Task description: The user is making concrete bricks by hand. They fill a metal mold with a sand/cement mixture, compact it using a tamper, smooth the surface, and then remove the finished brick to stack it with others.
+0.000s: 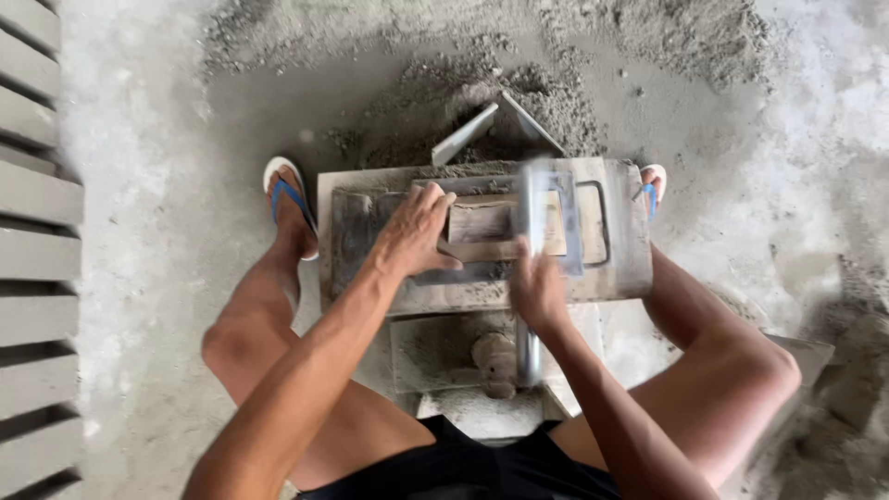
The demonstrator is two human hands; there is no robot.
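A grey metal block mould [611, 278] caked with cement stands between my knees. My left hand [417, 231] lies flat on the mould's top plate, fingers spread, beside a wooden block [482, 224] set in its middle. My right hand [537, 287] grips a metal bar [532, 208], blurred by motion, that stands upright over the wooden block. A short round metal post [495, 356] sits on the mould's lower ledge, close to my right wrist.
A pile of damp grey cement mix [519, 93] lies behind the mould with a shovel blade [495, 125] stuck in it. Rows of grey cast blocks [32, 231] line the left edge. My feet wear blue-strapped sandals [292, 199] on the concrete floor.
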